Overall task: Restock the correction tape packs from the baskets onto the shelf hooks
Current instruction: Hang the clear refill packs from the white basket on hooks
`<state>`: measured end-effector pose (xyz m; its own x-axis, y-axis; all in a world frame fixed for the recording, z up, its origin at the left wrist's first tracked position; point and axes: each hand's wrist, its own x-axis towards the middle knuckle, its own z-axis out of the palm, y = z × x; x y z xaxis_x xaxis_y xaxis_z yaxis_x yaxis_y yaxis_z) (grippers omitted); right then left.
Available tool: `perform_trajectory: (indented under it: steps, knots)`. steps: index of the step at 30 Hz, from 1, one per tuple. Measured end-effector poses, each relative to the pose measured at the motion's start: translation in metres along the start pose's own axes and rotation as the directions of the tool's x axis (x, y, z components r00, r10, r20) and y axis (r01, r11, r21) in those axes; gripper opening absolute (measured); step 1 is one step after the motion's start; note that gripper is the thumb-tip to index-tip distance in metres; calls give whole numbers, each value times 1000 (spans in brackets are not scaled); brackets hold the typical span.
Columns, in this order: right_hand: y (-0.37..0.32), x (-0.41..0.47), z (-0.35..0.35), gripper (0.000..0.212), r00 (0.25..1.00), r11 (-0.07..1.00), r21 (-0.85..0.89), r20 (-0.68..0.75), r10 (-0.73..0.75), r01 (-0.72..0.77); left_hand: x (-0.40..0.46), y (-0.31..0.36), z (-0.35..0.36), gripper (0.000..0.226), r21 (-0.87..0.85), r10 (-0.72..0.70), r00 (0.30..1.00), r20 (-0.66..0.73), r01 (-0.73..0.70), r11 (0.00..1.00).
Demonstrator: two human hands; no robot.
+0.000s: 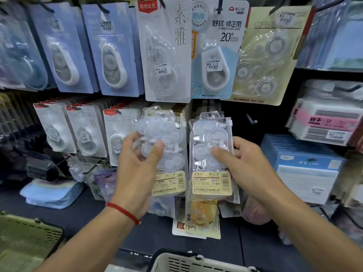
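Two packs are held up before the shelf: the left hand (pixel 137 154) pinches a clear pack (pixel 167 146), thumb across its front, and the right hand (pixel 247 161) grips another pack (pixel 212 154) just beside it. A bare hook (pixel 251 119) sticks out above the right fingers (pixel 238 142); a basket (pixel 188 262) sits below both wrists.

Green basket (pixel 29 238) cut by left edge; white basket (pixel 188 262) by bottom.

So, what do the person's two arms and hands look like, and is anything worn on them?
Both forearms are bare, with no sleeves in view and no gloves. The left hand has a thin red string bracelet around its wrist, with a small gold-coloured bead near the knot. The right hand shows no ring, watch or band on the parts in view. The nails are short and unpainted.
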<state>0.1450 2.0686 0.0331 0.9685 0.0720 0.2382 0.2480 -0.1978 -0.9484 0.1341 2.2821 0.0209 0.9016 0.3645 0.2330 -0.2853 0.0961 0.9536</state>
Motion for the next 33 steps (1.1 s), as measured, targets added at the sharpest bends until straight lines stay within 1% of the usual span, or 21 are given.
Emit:
perform_trajectory:
  steps: [2, 5, 8, 16, 18, 19, 20, 21, 22, 23, 24, 25, 27, 28, 29, 31, 33]
  knots:
    - [-3, 1, -2, 12, 999, 999, 28, 23, 27, -28, 6, 0, -6, 52, 98, 124, 990, -70, -117, 988]
    - [-7, -2, -2, 17, 995, 994, 86, 85, 59, -67, 11, -2, -13, 47, 179, 222, 968, -114, -199, 963]
    - [-11, -4, 0, 19, 991, 988, 131, 109, 74, -88, 13, -3, -16, 49, 198, 245, 961, -128, -218, 956]
    - [-15, -7, 3, 22, 991, 952, 282, 89, 99, -120, 12, -2, -19, 58, 181, 279, 954, -108, -257, 949]
    - [-13, -6, 2, 26, 991, 956, 266, 88, 103, -123, 12, -1, -18, 53, 180, 280, 954, -107, -258, 949]
    - [-11, -4, 1, 30, 993, 977, 181, 68, 99, -110, 11, -1, -17, 49, 186, 282, 954, -106, -260, 948]
    - [-8, -2, -1, 37, 996, 997, -3, 19, 83, -83, 11, -1, -17, 46, 190, 282, 954, -104, -259, 947]
    - [-4, 0, -4, 43, 997, 963, -261, -53, 47, -59, 10, -1, -17, 45, 192, 279, 955, -99, -257, 947]
    - [-2, 1, -5, 48, 992, 868, -494, -124, -17, -47, 9, -1, -16, 45, 192, 273, 958, -91, -252, 948]
    - [-1, 0, -5, 48, 983, 788, -614, -160, -85, -32, 7, -1, -15, 46, 186, 259, 963, -76, -242, 952]
    - [-1, 0, -5, 45, 981, 782, -624, -153, -120, -2, 5, -1, -13, 48, 171, 235, 970, -54, -223, 960]
    - [-1, -1, -4, 41, 988, 823, -567, -112, -106, 24, 2, -1, -10, 50, 150, 200, 980, -23, -194, 969]
    - [-1, -5, 2, 43, 998, 900, -434, 58, -4, 29, -6, -4, -2, 55, 101, 100, 994, 53, -105, 989]
    - [1, -7, 6, 43, 991, 910, -413, 134, 26, 32, -11, -6, 2, 59, 66, 45, 995, 92, -51, 997]
    - [3, -9, 10, 38, 984, 916, -400, 174, 30, 43, -15, -7, 6, 63, 21, -7, 992, 123, 5, 1000]
    - [4, -11, 15, 25, 985, 947, -318, 170, 14, 42, -20, -8, 11, 65, -42, -69, 986, 151, 77, 996]
    - [4, -11, 14, 22, 990, 978, -209, 142, 26, 4, -21, -5, 12, 57, -35, -75, 988, 134, 80, 996]
